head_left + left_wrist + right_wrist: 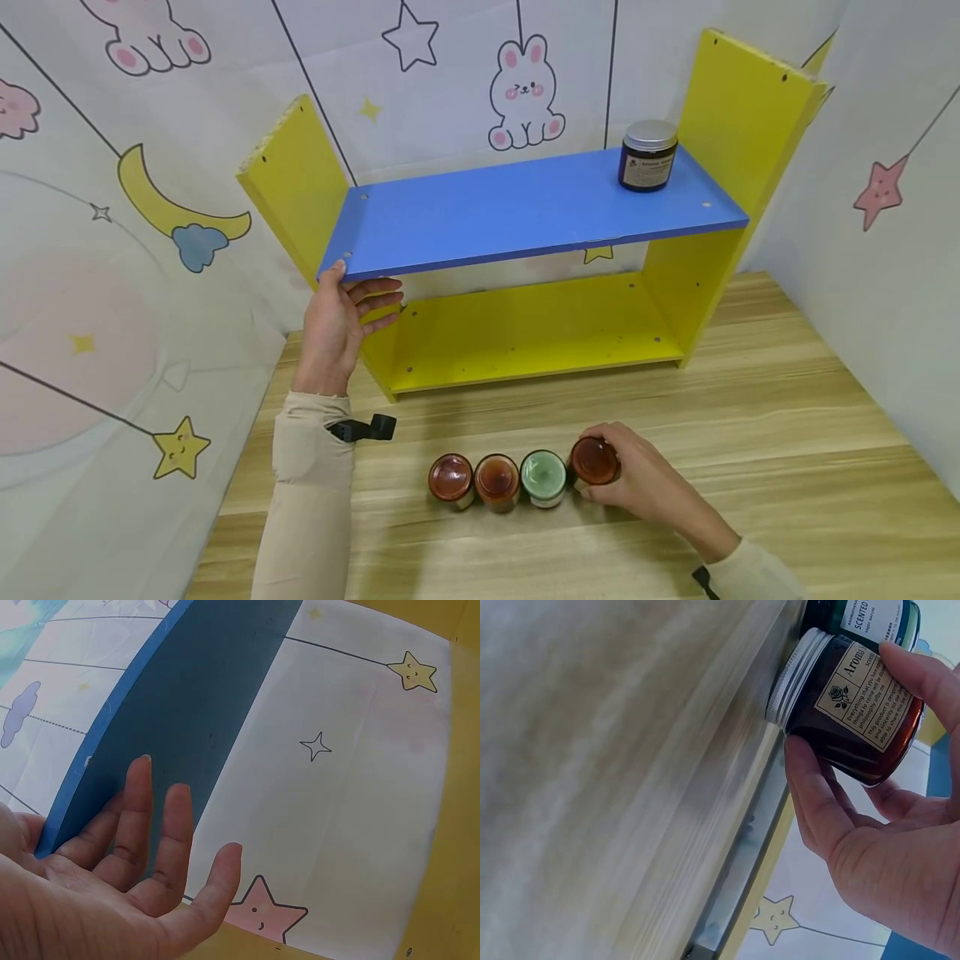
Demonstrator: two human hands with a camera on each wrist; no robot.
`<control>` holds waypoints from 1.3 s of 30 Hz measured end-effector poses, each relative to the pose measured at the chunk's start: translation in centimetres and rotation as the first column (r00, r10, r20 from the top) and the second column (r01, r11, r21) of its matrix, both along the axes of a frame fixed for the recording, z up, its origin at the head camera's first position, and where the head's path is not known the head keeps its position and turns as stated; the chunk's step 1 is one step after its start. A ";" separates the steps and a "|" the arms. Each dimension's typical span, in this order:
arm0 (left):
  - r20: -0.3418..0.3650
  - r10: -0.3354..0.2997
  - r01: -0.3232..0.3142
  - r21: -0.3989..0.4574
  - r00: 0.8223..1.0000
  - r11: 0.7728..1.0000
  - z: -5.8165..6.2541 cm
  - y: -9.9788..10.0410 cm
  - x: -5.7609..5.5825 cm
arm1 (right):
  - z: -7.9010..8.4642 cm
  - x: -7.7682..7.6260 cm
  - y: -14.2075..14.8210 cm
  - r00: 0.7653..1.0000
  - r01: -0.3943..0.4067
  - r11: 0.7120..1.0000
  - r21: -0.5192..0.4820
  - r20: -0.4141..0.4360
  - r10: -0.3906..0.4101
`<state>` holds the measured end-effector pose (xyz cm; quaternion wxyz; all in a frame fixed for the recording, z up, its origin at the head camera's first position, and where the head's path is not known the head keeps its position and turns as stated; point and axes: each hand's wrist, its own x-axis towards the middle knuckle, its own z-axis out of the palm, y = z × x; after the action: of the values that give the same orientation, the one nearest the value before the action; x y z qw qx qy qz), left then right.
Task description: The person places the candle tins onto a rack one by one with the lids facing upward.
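Observation:
My right hand [637, 475] grips an amber glass candle jar [595, 461] between thumb and fingers, at the right end of a row on the table. In the right wrist view this jar [847, 705] has a cream "Aroma" label and its silver lid faces the tabletop. A green jar [543, 477] stands beside it, then an amber jar [498, 481] and a reddish jar [451, 480], glass bottoms up. My left hand [333, 325] holds the front left corner of the blue shelf board [480, 217], thumb on top, the other fingers spread underneath.
A dark jar with a silver lid [648, 158] stands lid up on the right of the blue board. Yellow side panels [750, 125] and a yellow bottom board [525, 337] frame the shelf unit. It stands on a wooden table [787, 400] against a patterned cloth backdrop [450, 108].

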<state>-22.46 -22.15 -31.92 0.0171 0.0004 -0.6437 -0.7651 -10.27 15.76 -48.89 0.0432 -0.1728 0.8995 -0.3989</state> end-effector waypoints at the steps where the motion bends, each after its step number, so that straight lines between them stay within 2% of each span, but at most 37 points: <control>1: 0.000 0.001 -0.001 -0.001 1.000 1.000 0.0 0.0 0.0 | 0.0 0.0 0.1 1.000 -0.001 1.000 -0.002 -0.010 0.001; 5: 0.000 0.001 -0.001 -0.004 1.000 1.000 0.0 0.0 0.0 | -0.1 -0.1 0.2 1.000 0.003 1.000 -0.016 -0.013 -0.004; 25: 0.001 0.001 -0.001 -0.009 1.000 1.000 0.0 0.0 0.0 | -0.3 -0.7 1.6 0.993 0.034 0.994 -0.100 0.113 -0.022; 34: -0.001 0.002 -0.002 -0.002 1.000 1.000 0.0 0.0 0.0 | -0.2 -1.3 2.4 0.977 0.071 0.990 -0.120 0.208 -0.045; 39: -0.001 0.010 -0.010 -0.011 1.000 1.000 0.0 0.0 0.0 | -0.1 -1.5 2.7 0.967 0.062 0.981 -0.185 0.255 -0.013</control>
<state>-22.47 -22.16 -31.89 0.0212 0.0029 -0.6477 -0.7616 -11.78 18.49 -48.99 0.1329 -0.1068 0.8473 -0.5029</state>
